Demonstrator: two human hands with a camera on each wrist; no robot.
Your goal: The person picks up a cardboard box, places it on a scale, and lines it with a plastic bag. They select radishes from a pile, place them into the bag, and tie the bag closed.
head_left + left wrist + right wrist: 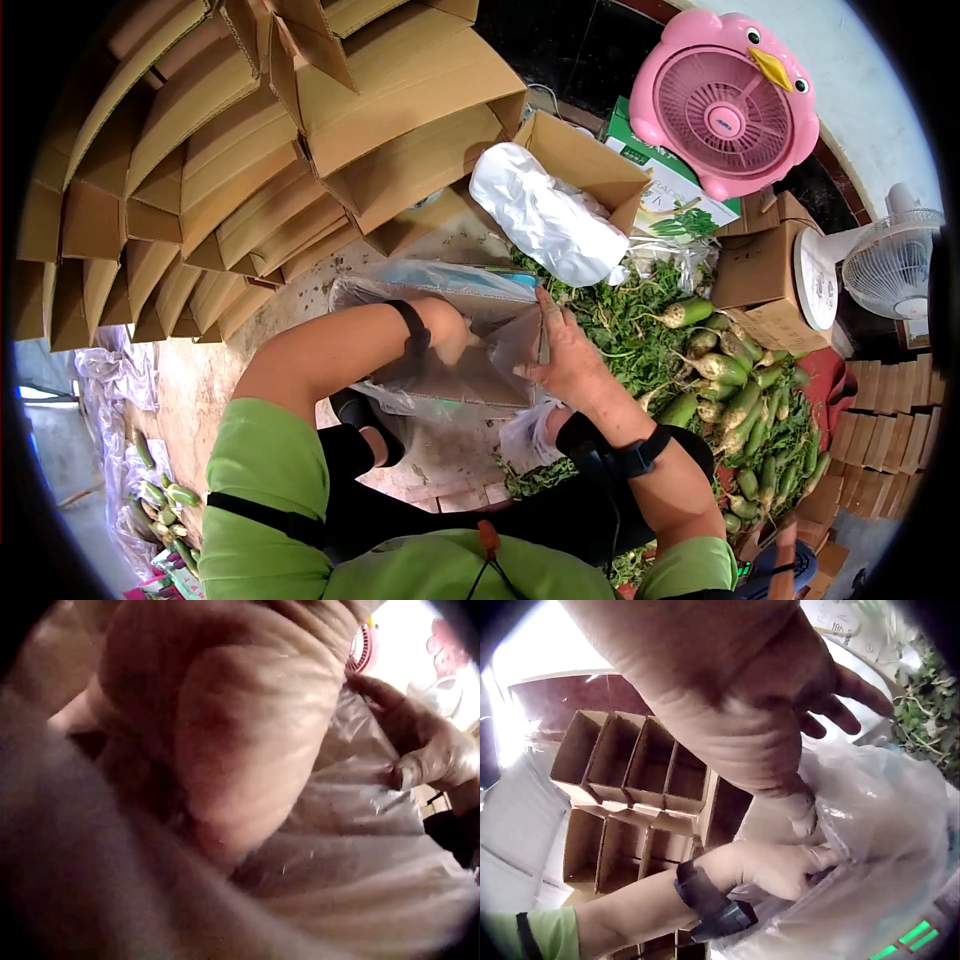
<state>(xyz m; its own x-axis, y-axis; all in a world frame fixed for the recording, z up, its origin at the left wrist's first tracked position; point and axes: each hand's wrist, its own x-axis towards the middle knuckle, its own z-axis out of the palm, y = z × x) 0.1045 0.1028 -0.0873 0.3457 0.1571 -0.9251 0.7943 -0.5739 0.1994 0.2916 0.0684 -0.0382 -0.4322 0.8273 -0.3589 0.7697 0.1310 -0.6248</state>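
Note:
A cardboard box (485, 298) stands low before me, lined with a clear plastic bag (430, 403) that spills over its rim. My left hand (443, 328) reaches down inside it, with a finger stretched against the plastic in the right wrist view; its other fingers are partly hidden. Large and blurred, the same hand (240, 742) fills the left wrist view. At the box's right edge is my right hand (580, 362). Its thumb (802, 817) touches the liner on the inner side, while the other fingers (859, 694) extend apart beyond the edge.
Stacked open cartons (390, 90) rise at the left and back. Green-topped radishes (740, 390) and leaves (630, 320) lie at the right. Behind them are a white plastic bag (550, 215) on an open carton, a pink fan (725, 120) and a white fan (890, 265).

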